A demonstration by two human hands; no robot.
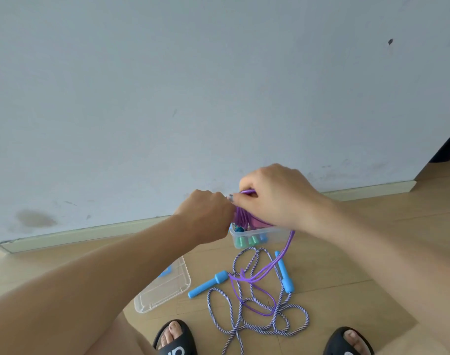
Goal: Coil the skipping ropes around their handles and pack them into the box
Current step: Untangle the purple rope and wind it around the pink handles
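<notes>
Above the box: purple rope in both hands

Over the clear box (259, 233), my left hand (206, 213) grips the coiled purple rope (241, 215); my right hand (272, 193) pinches its loose strand, which trails down to the floor beside the striped rope (257, 326).

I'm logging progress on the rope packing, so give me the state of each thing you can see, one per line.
Left hand: grips the purple coil.
Right hand: pinches the purple rope, winding it.
Purple rope: partly coiled, tail trailing on the floor.
Striped rope: uncoiled, loose on the floor, blue handles apart.
Box: open, some handles already inside.
Lid: off, lying on the floor.
</notes>
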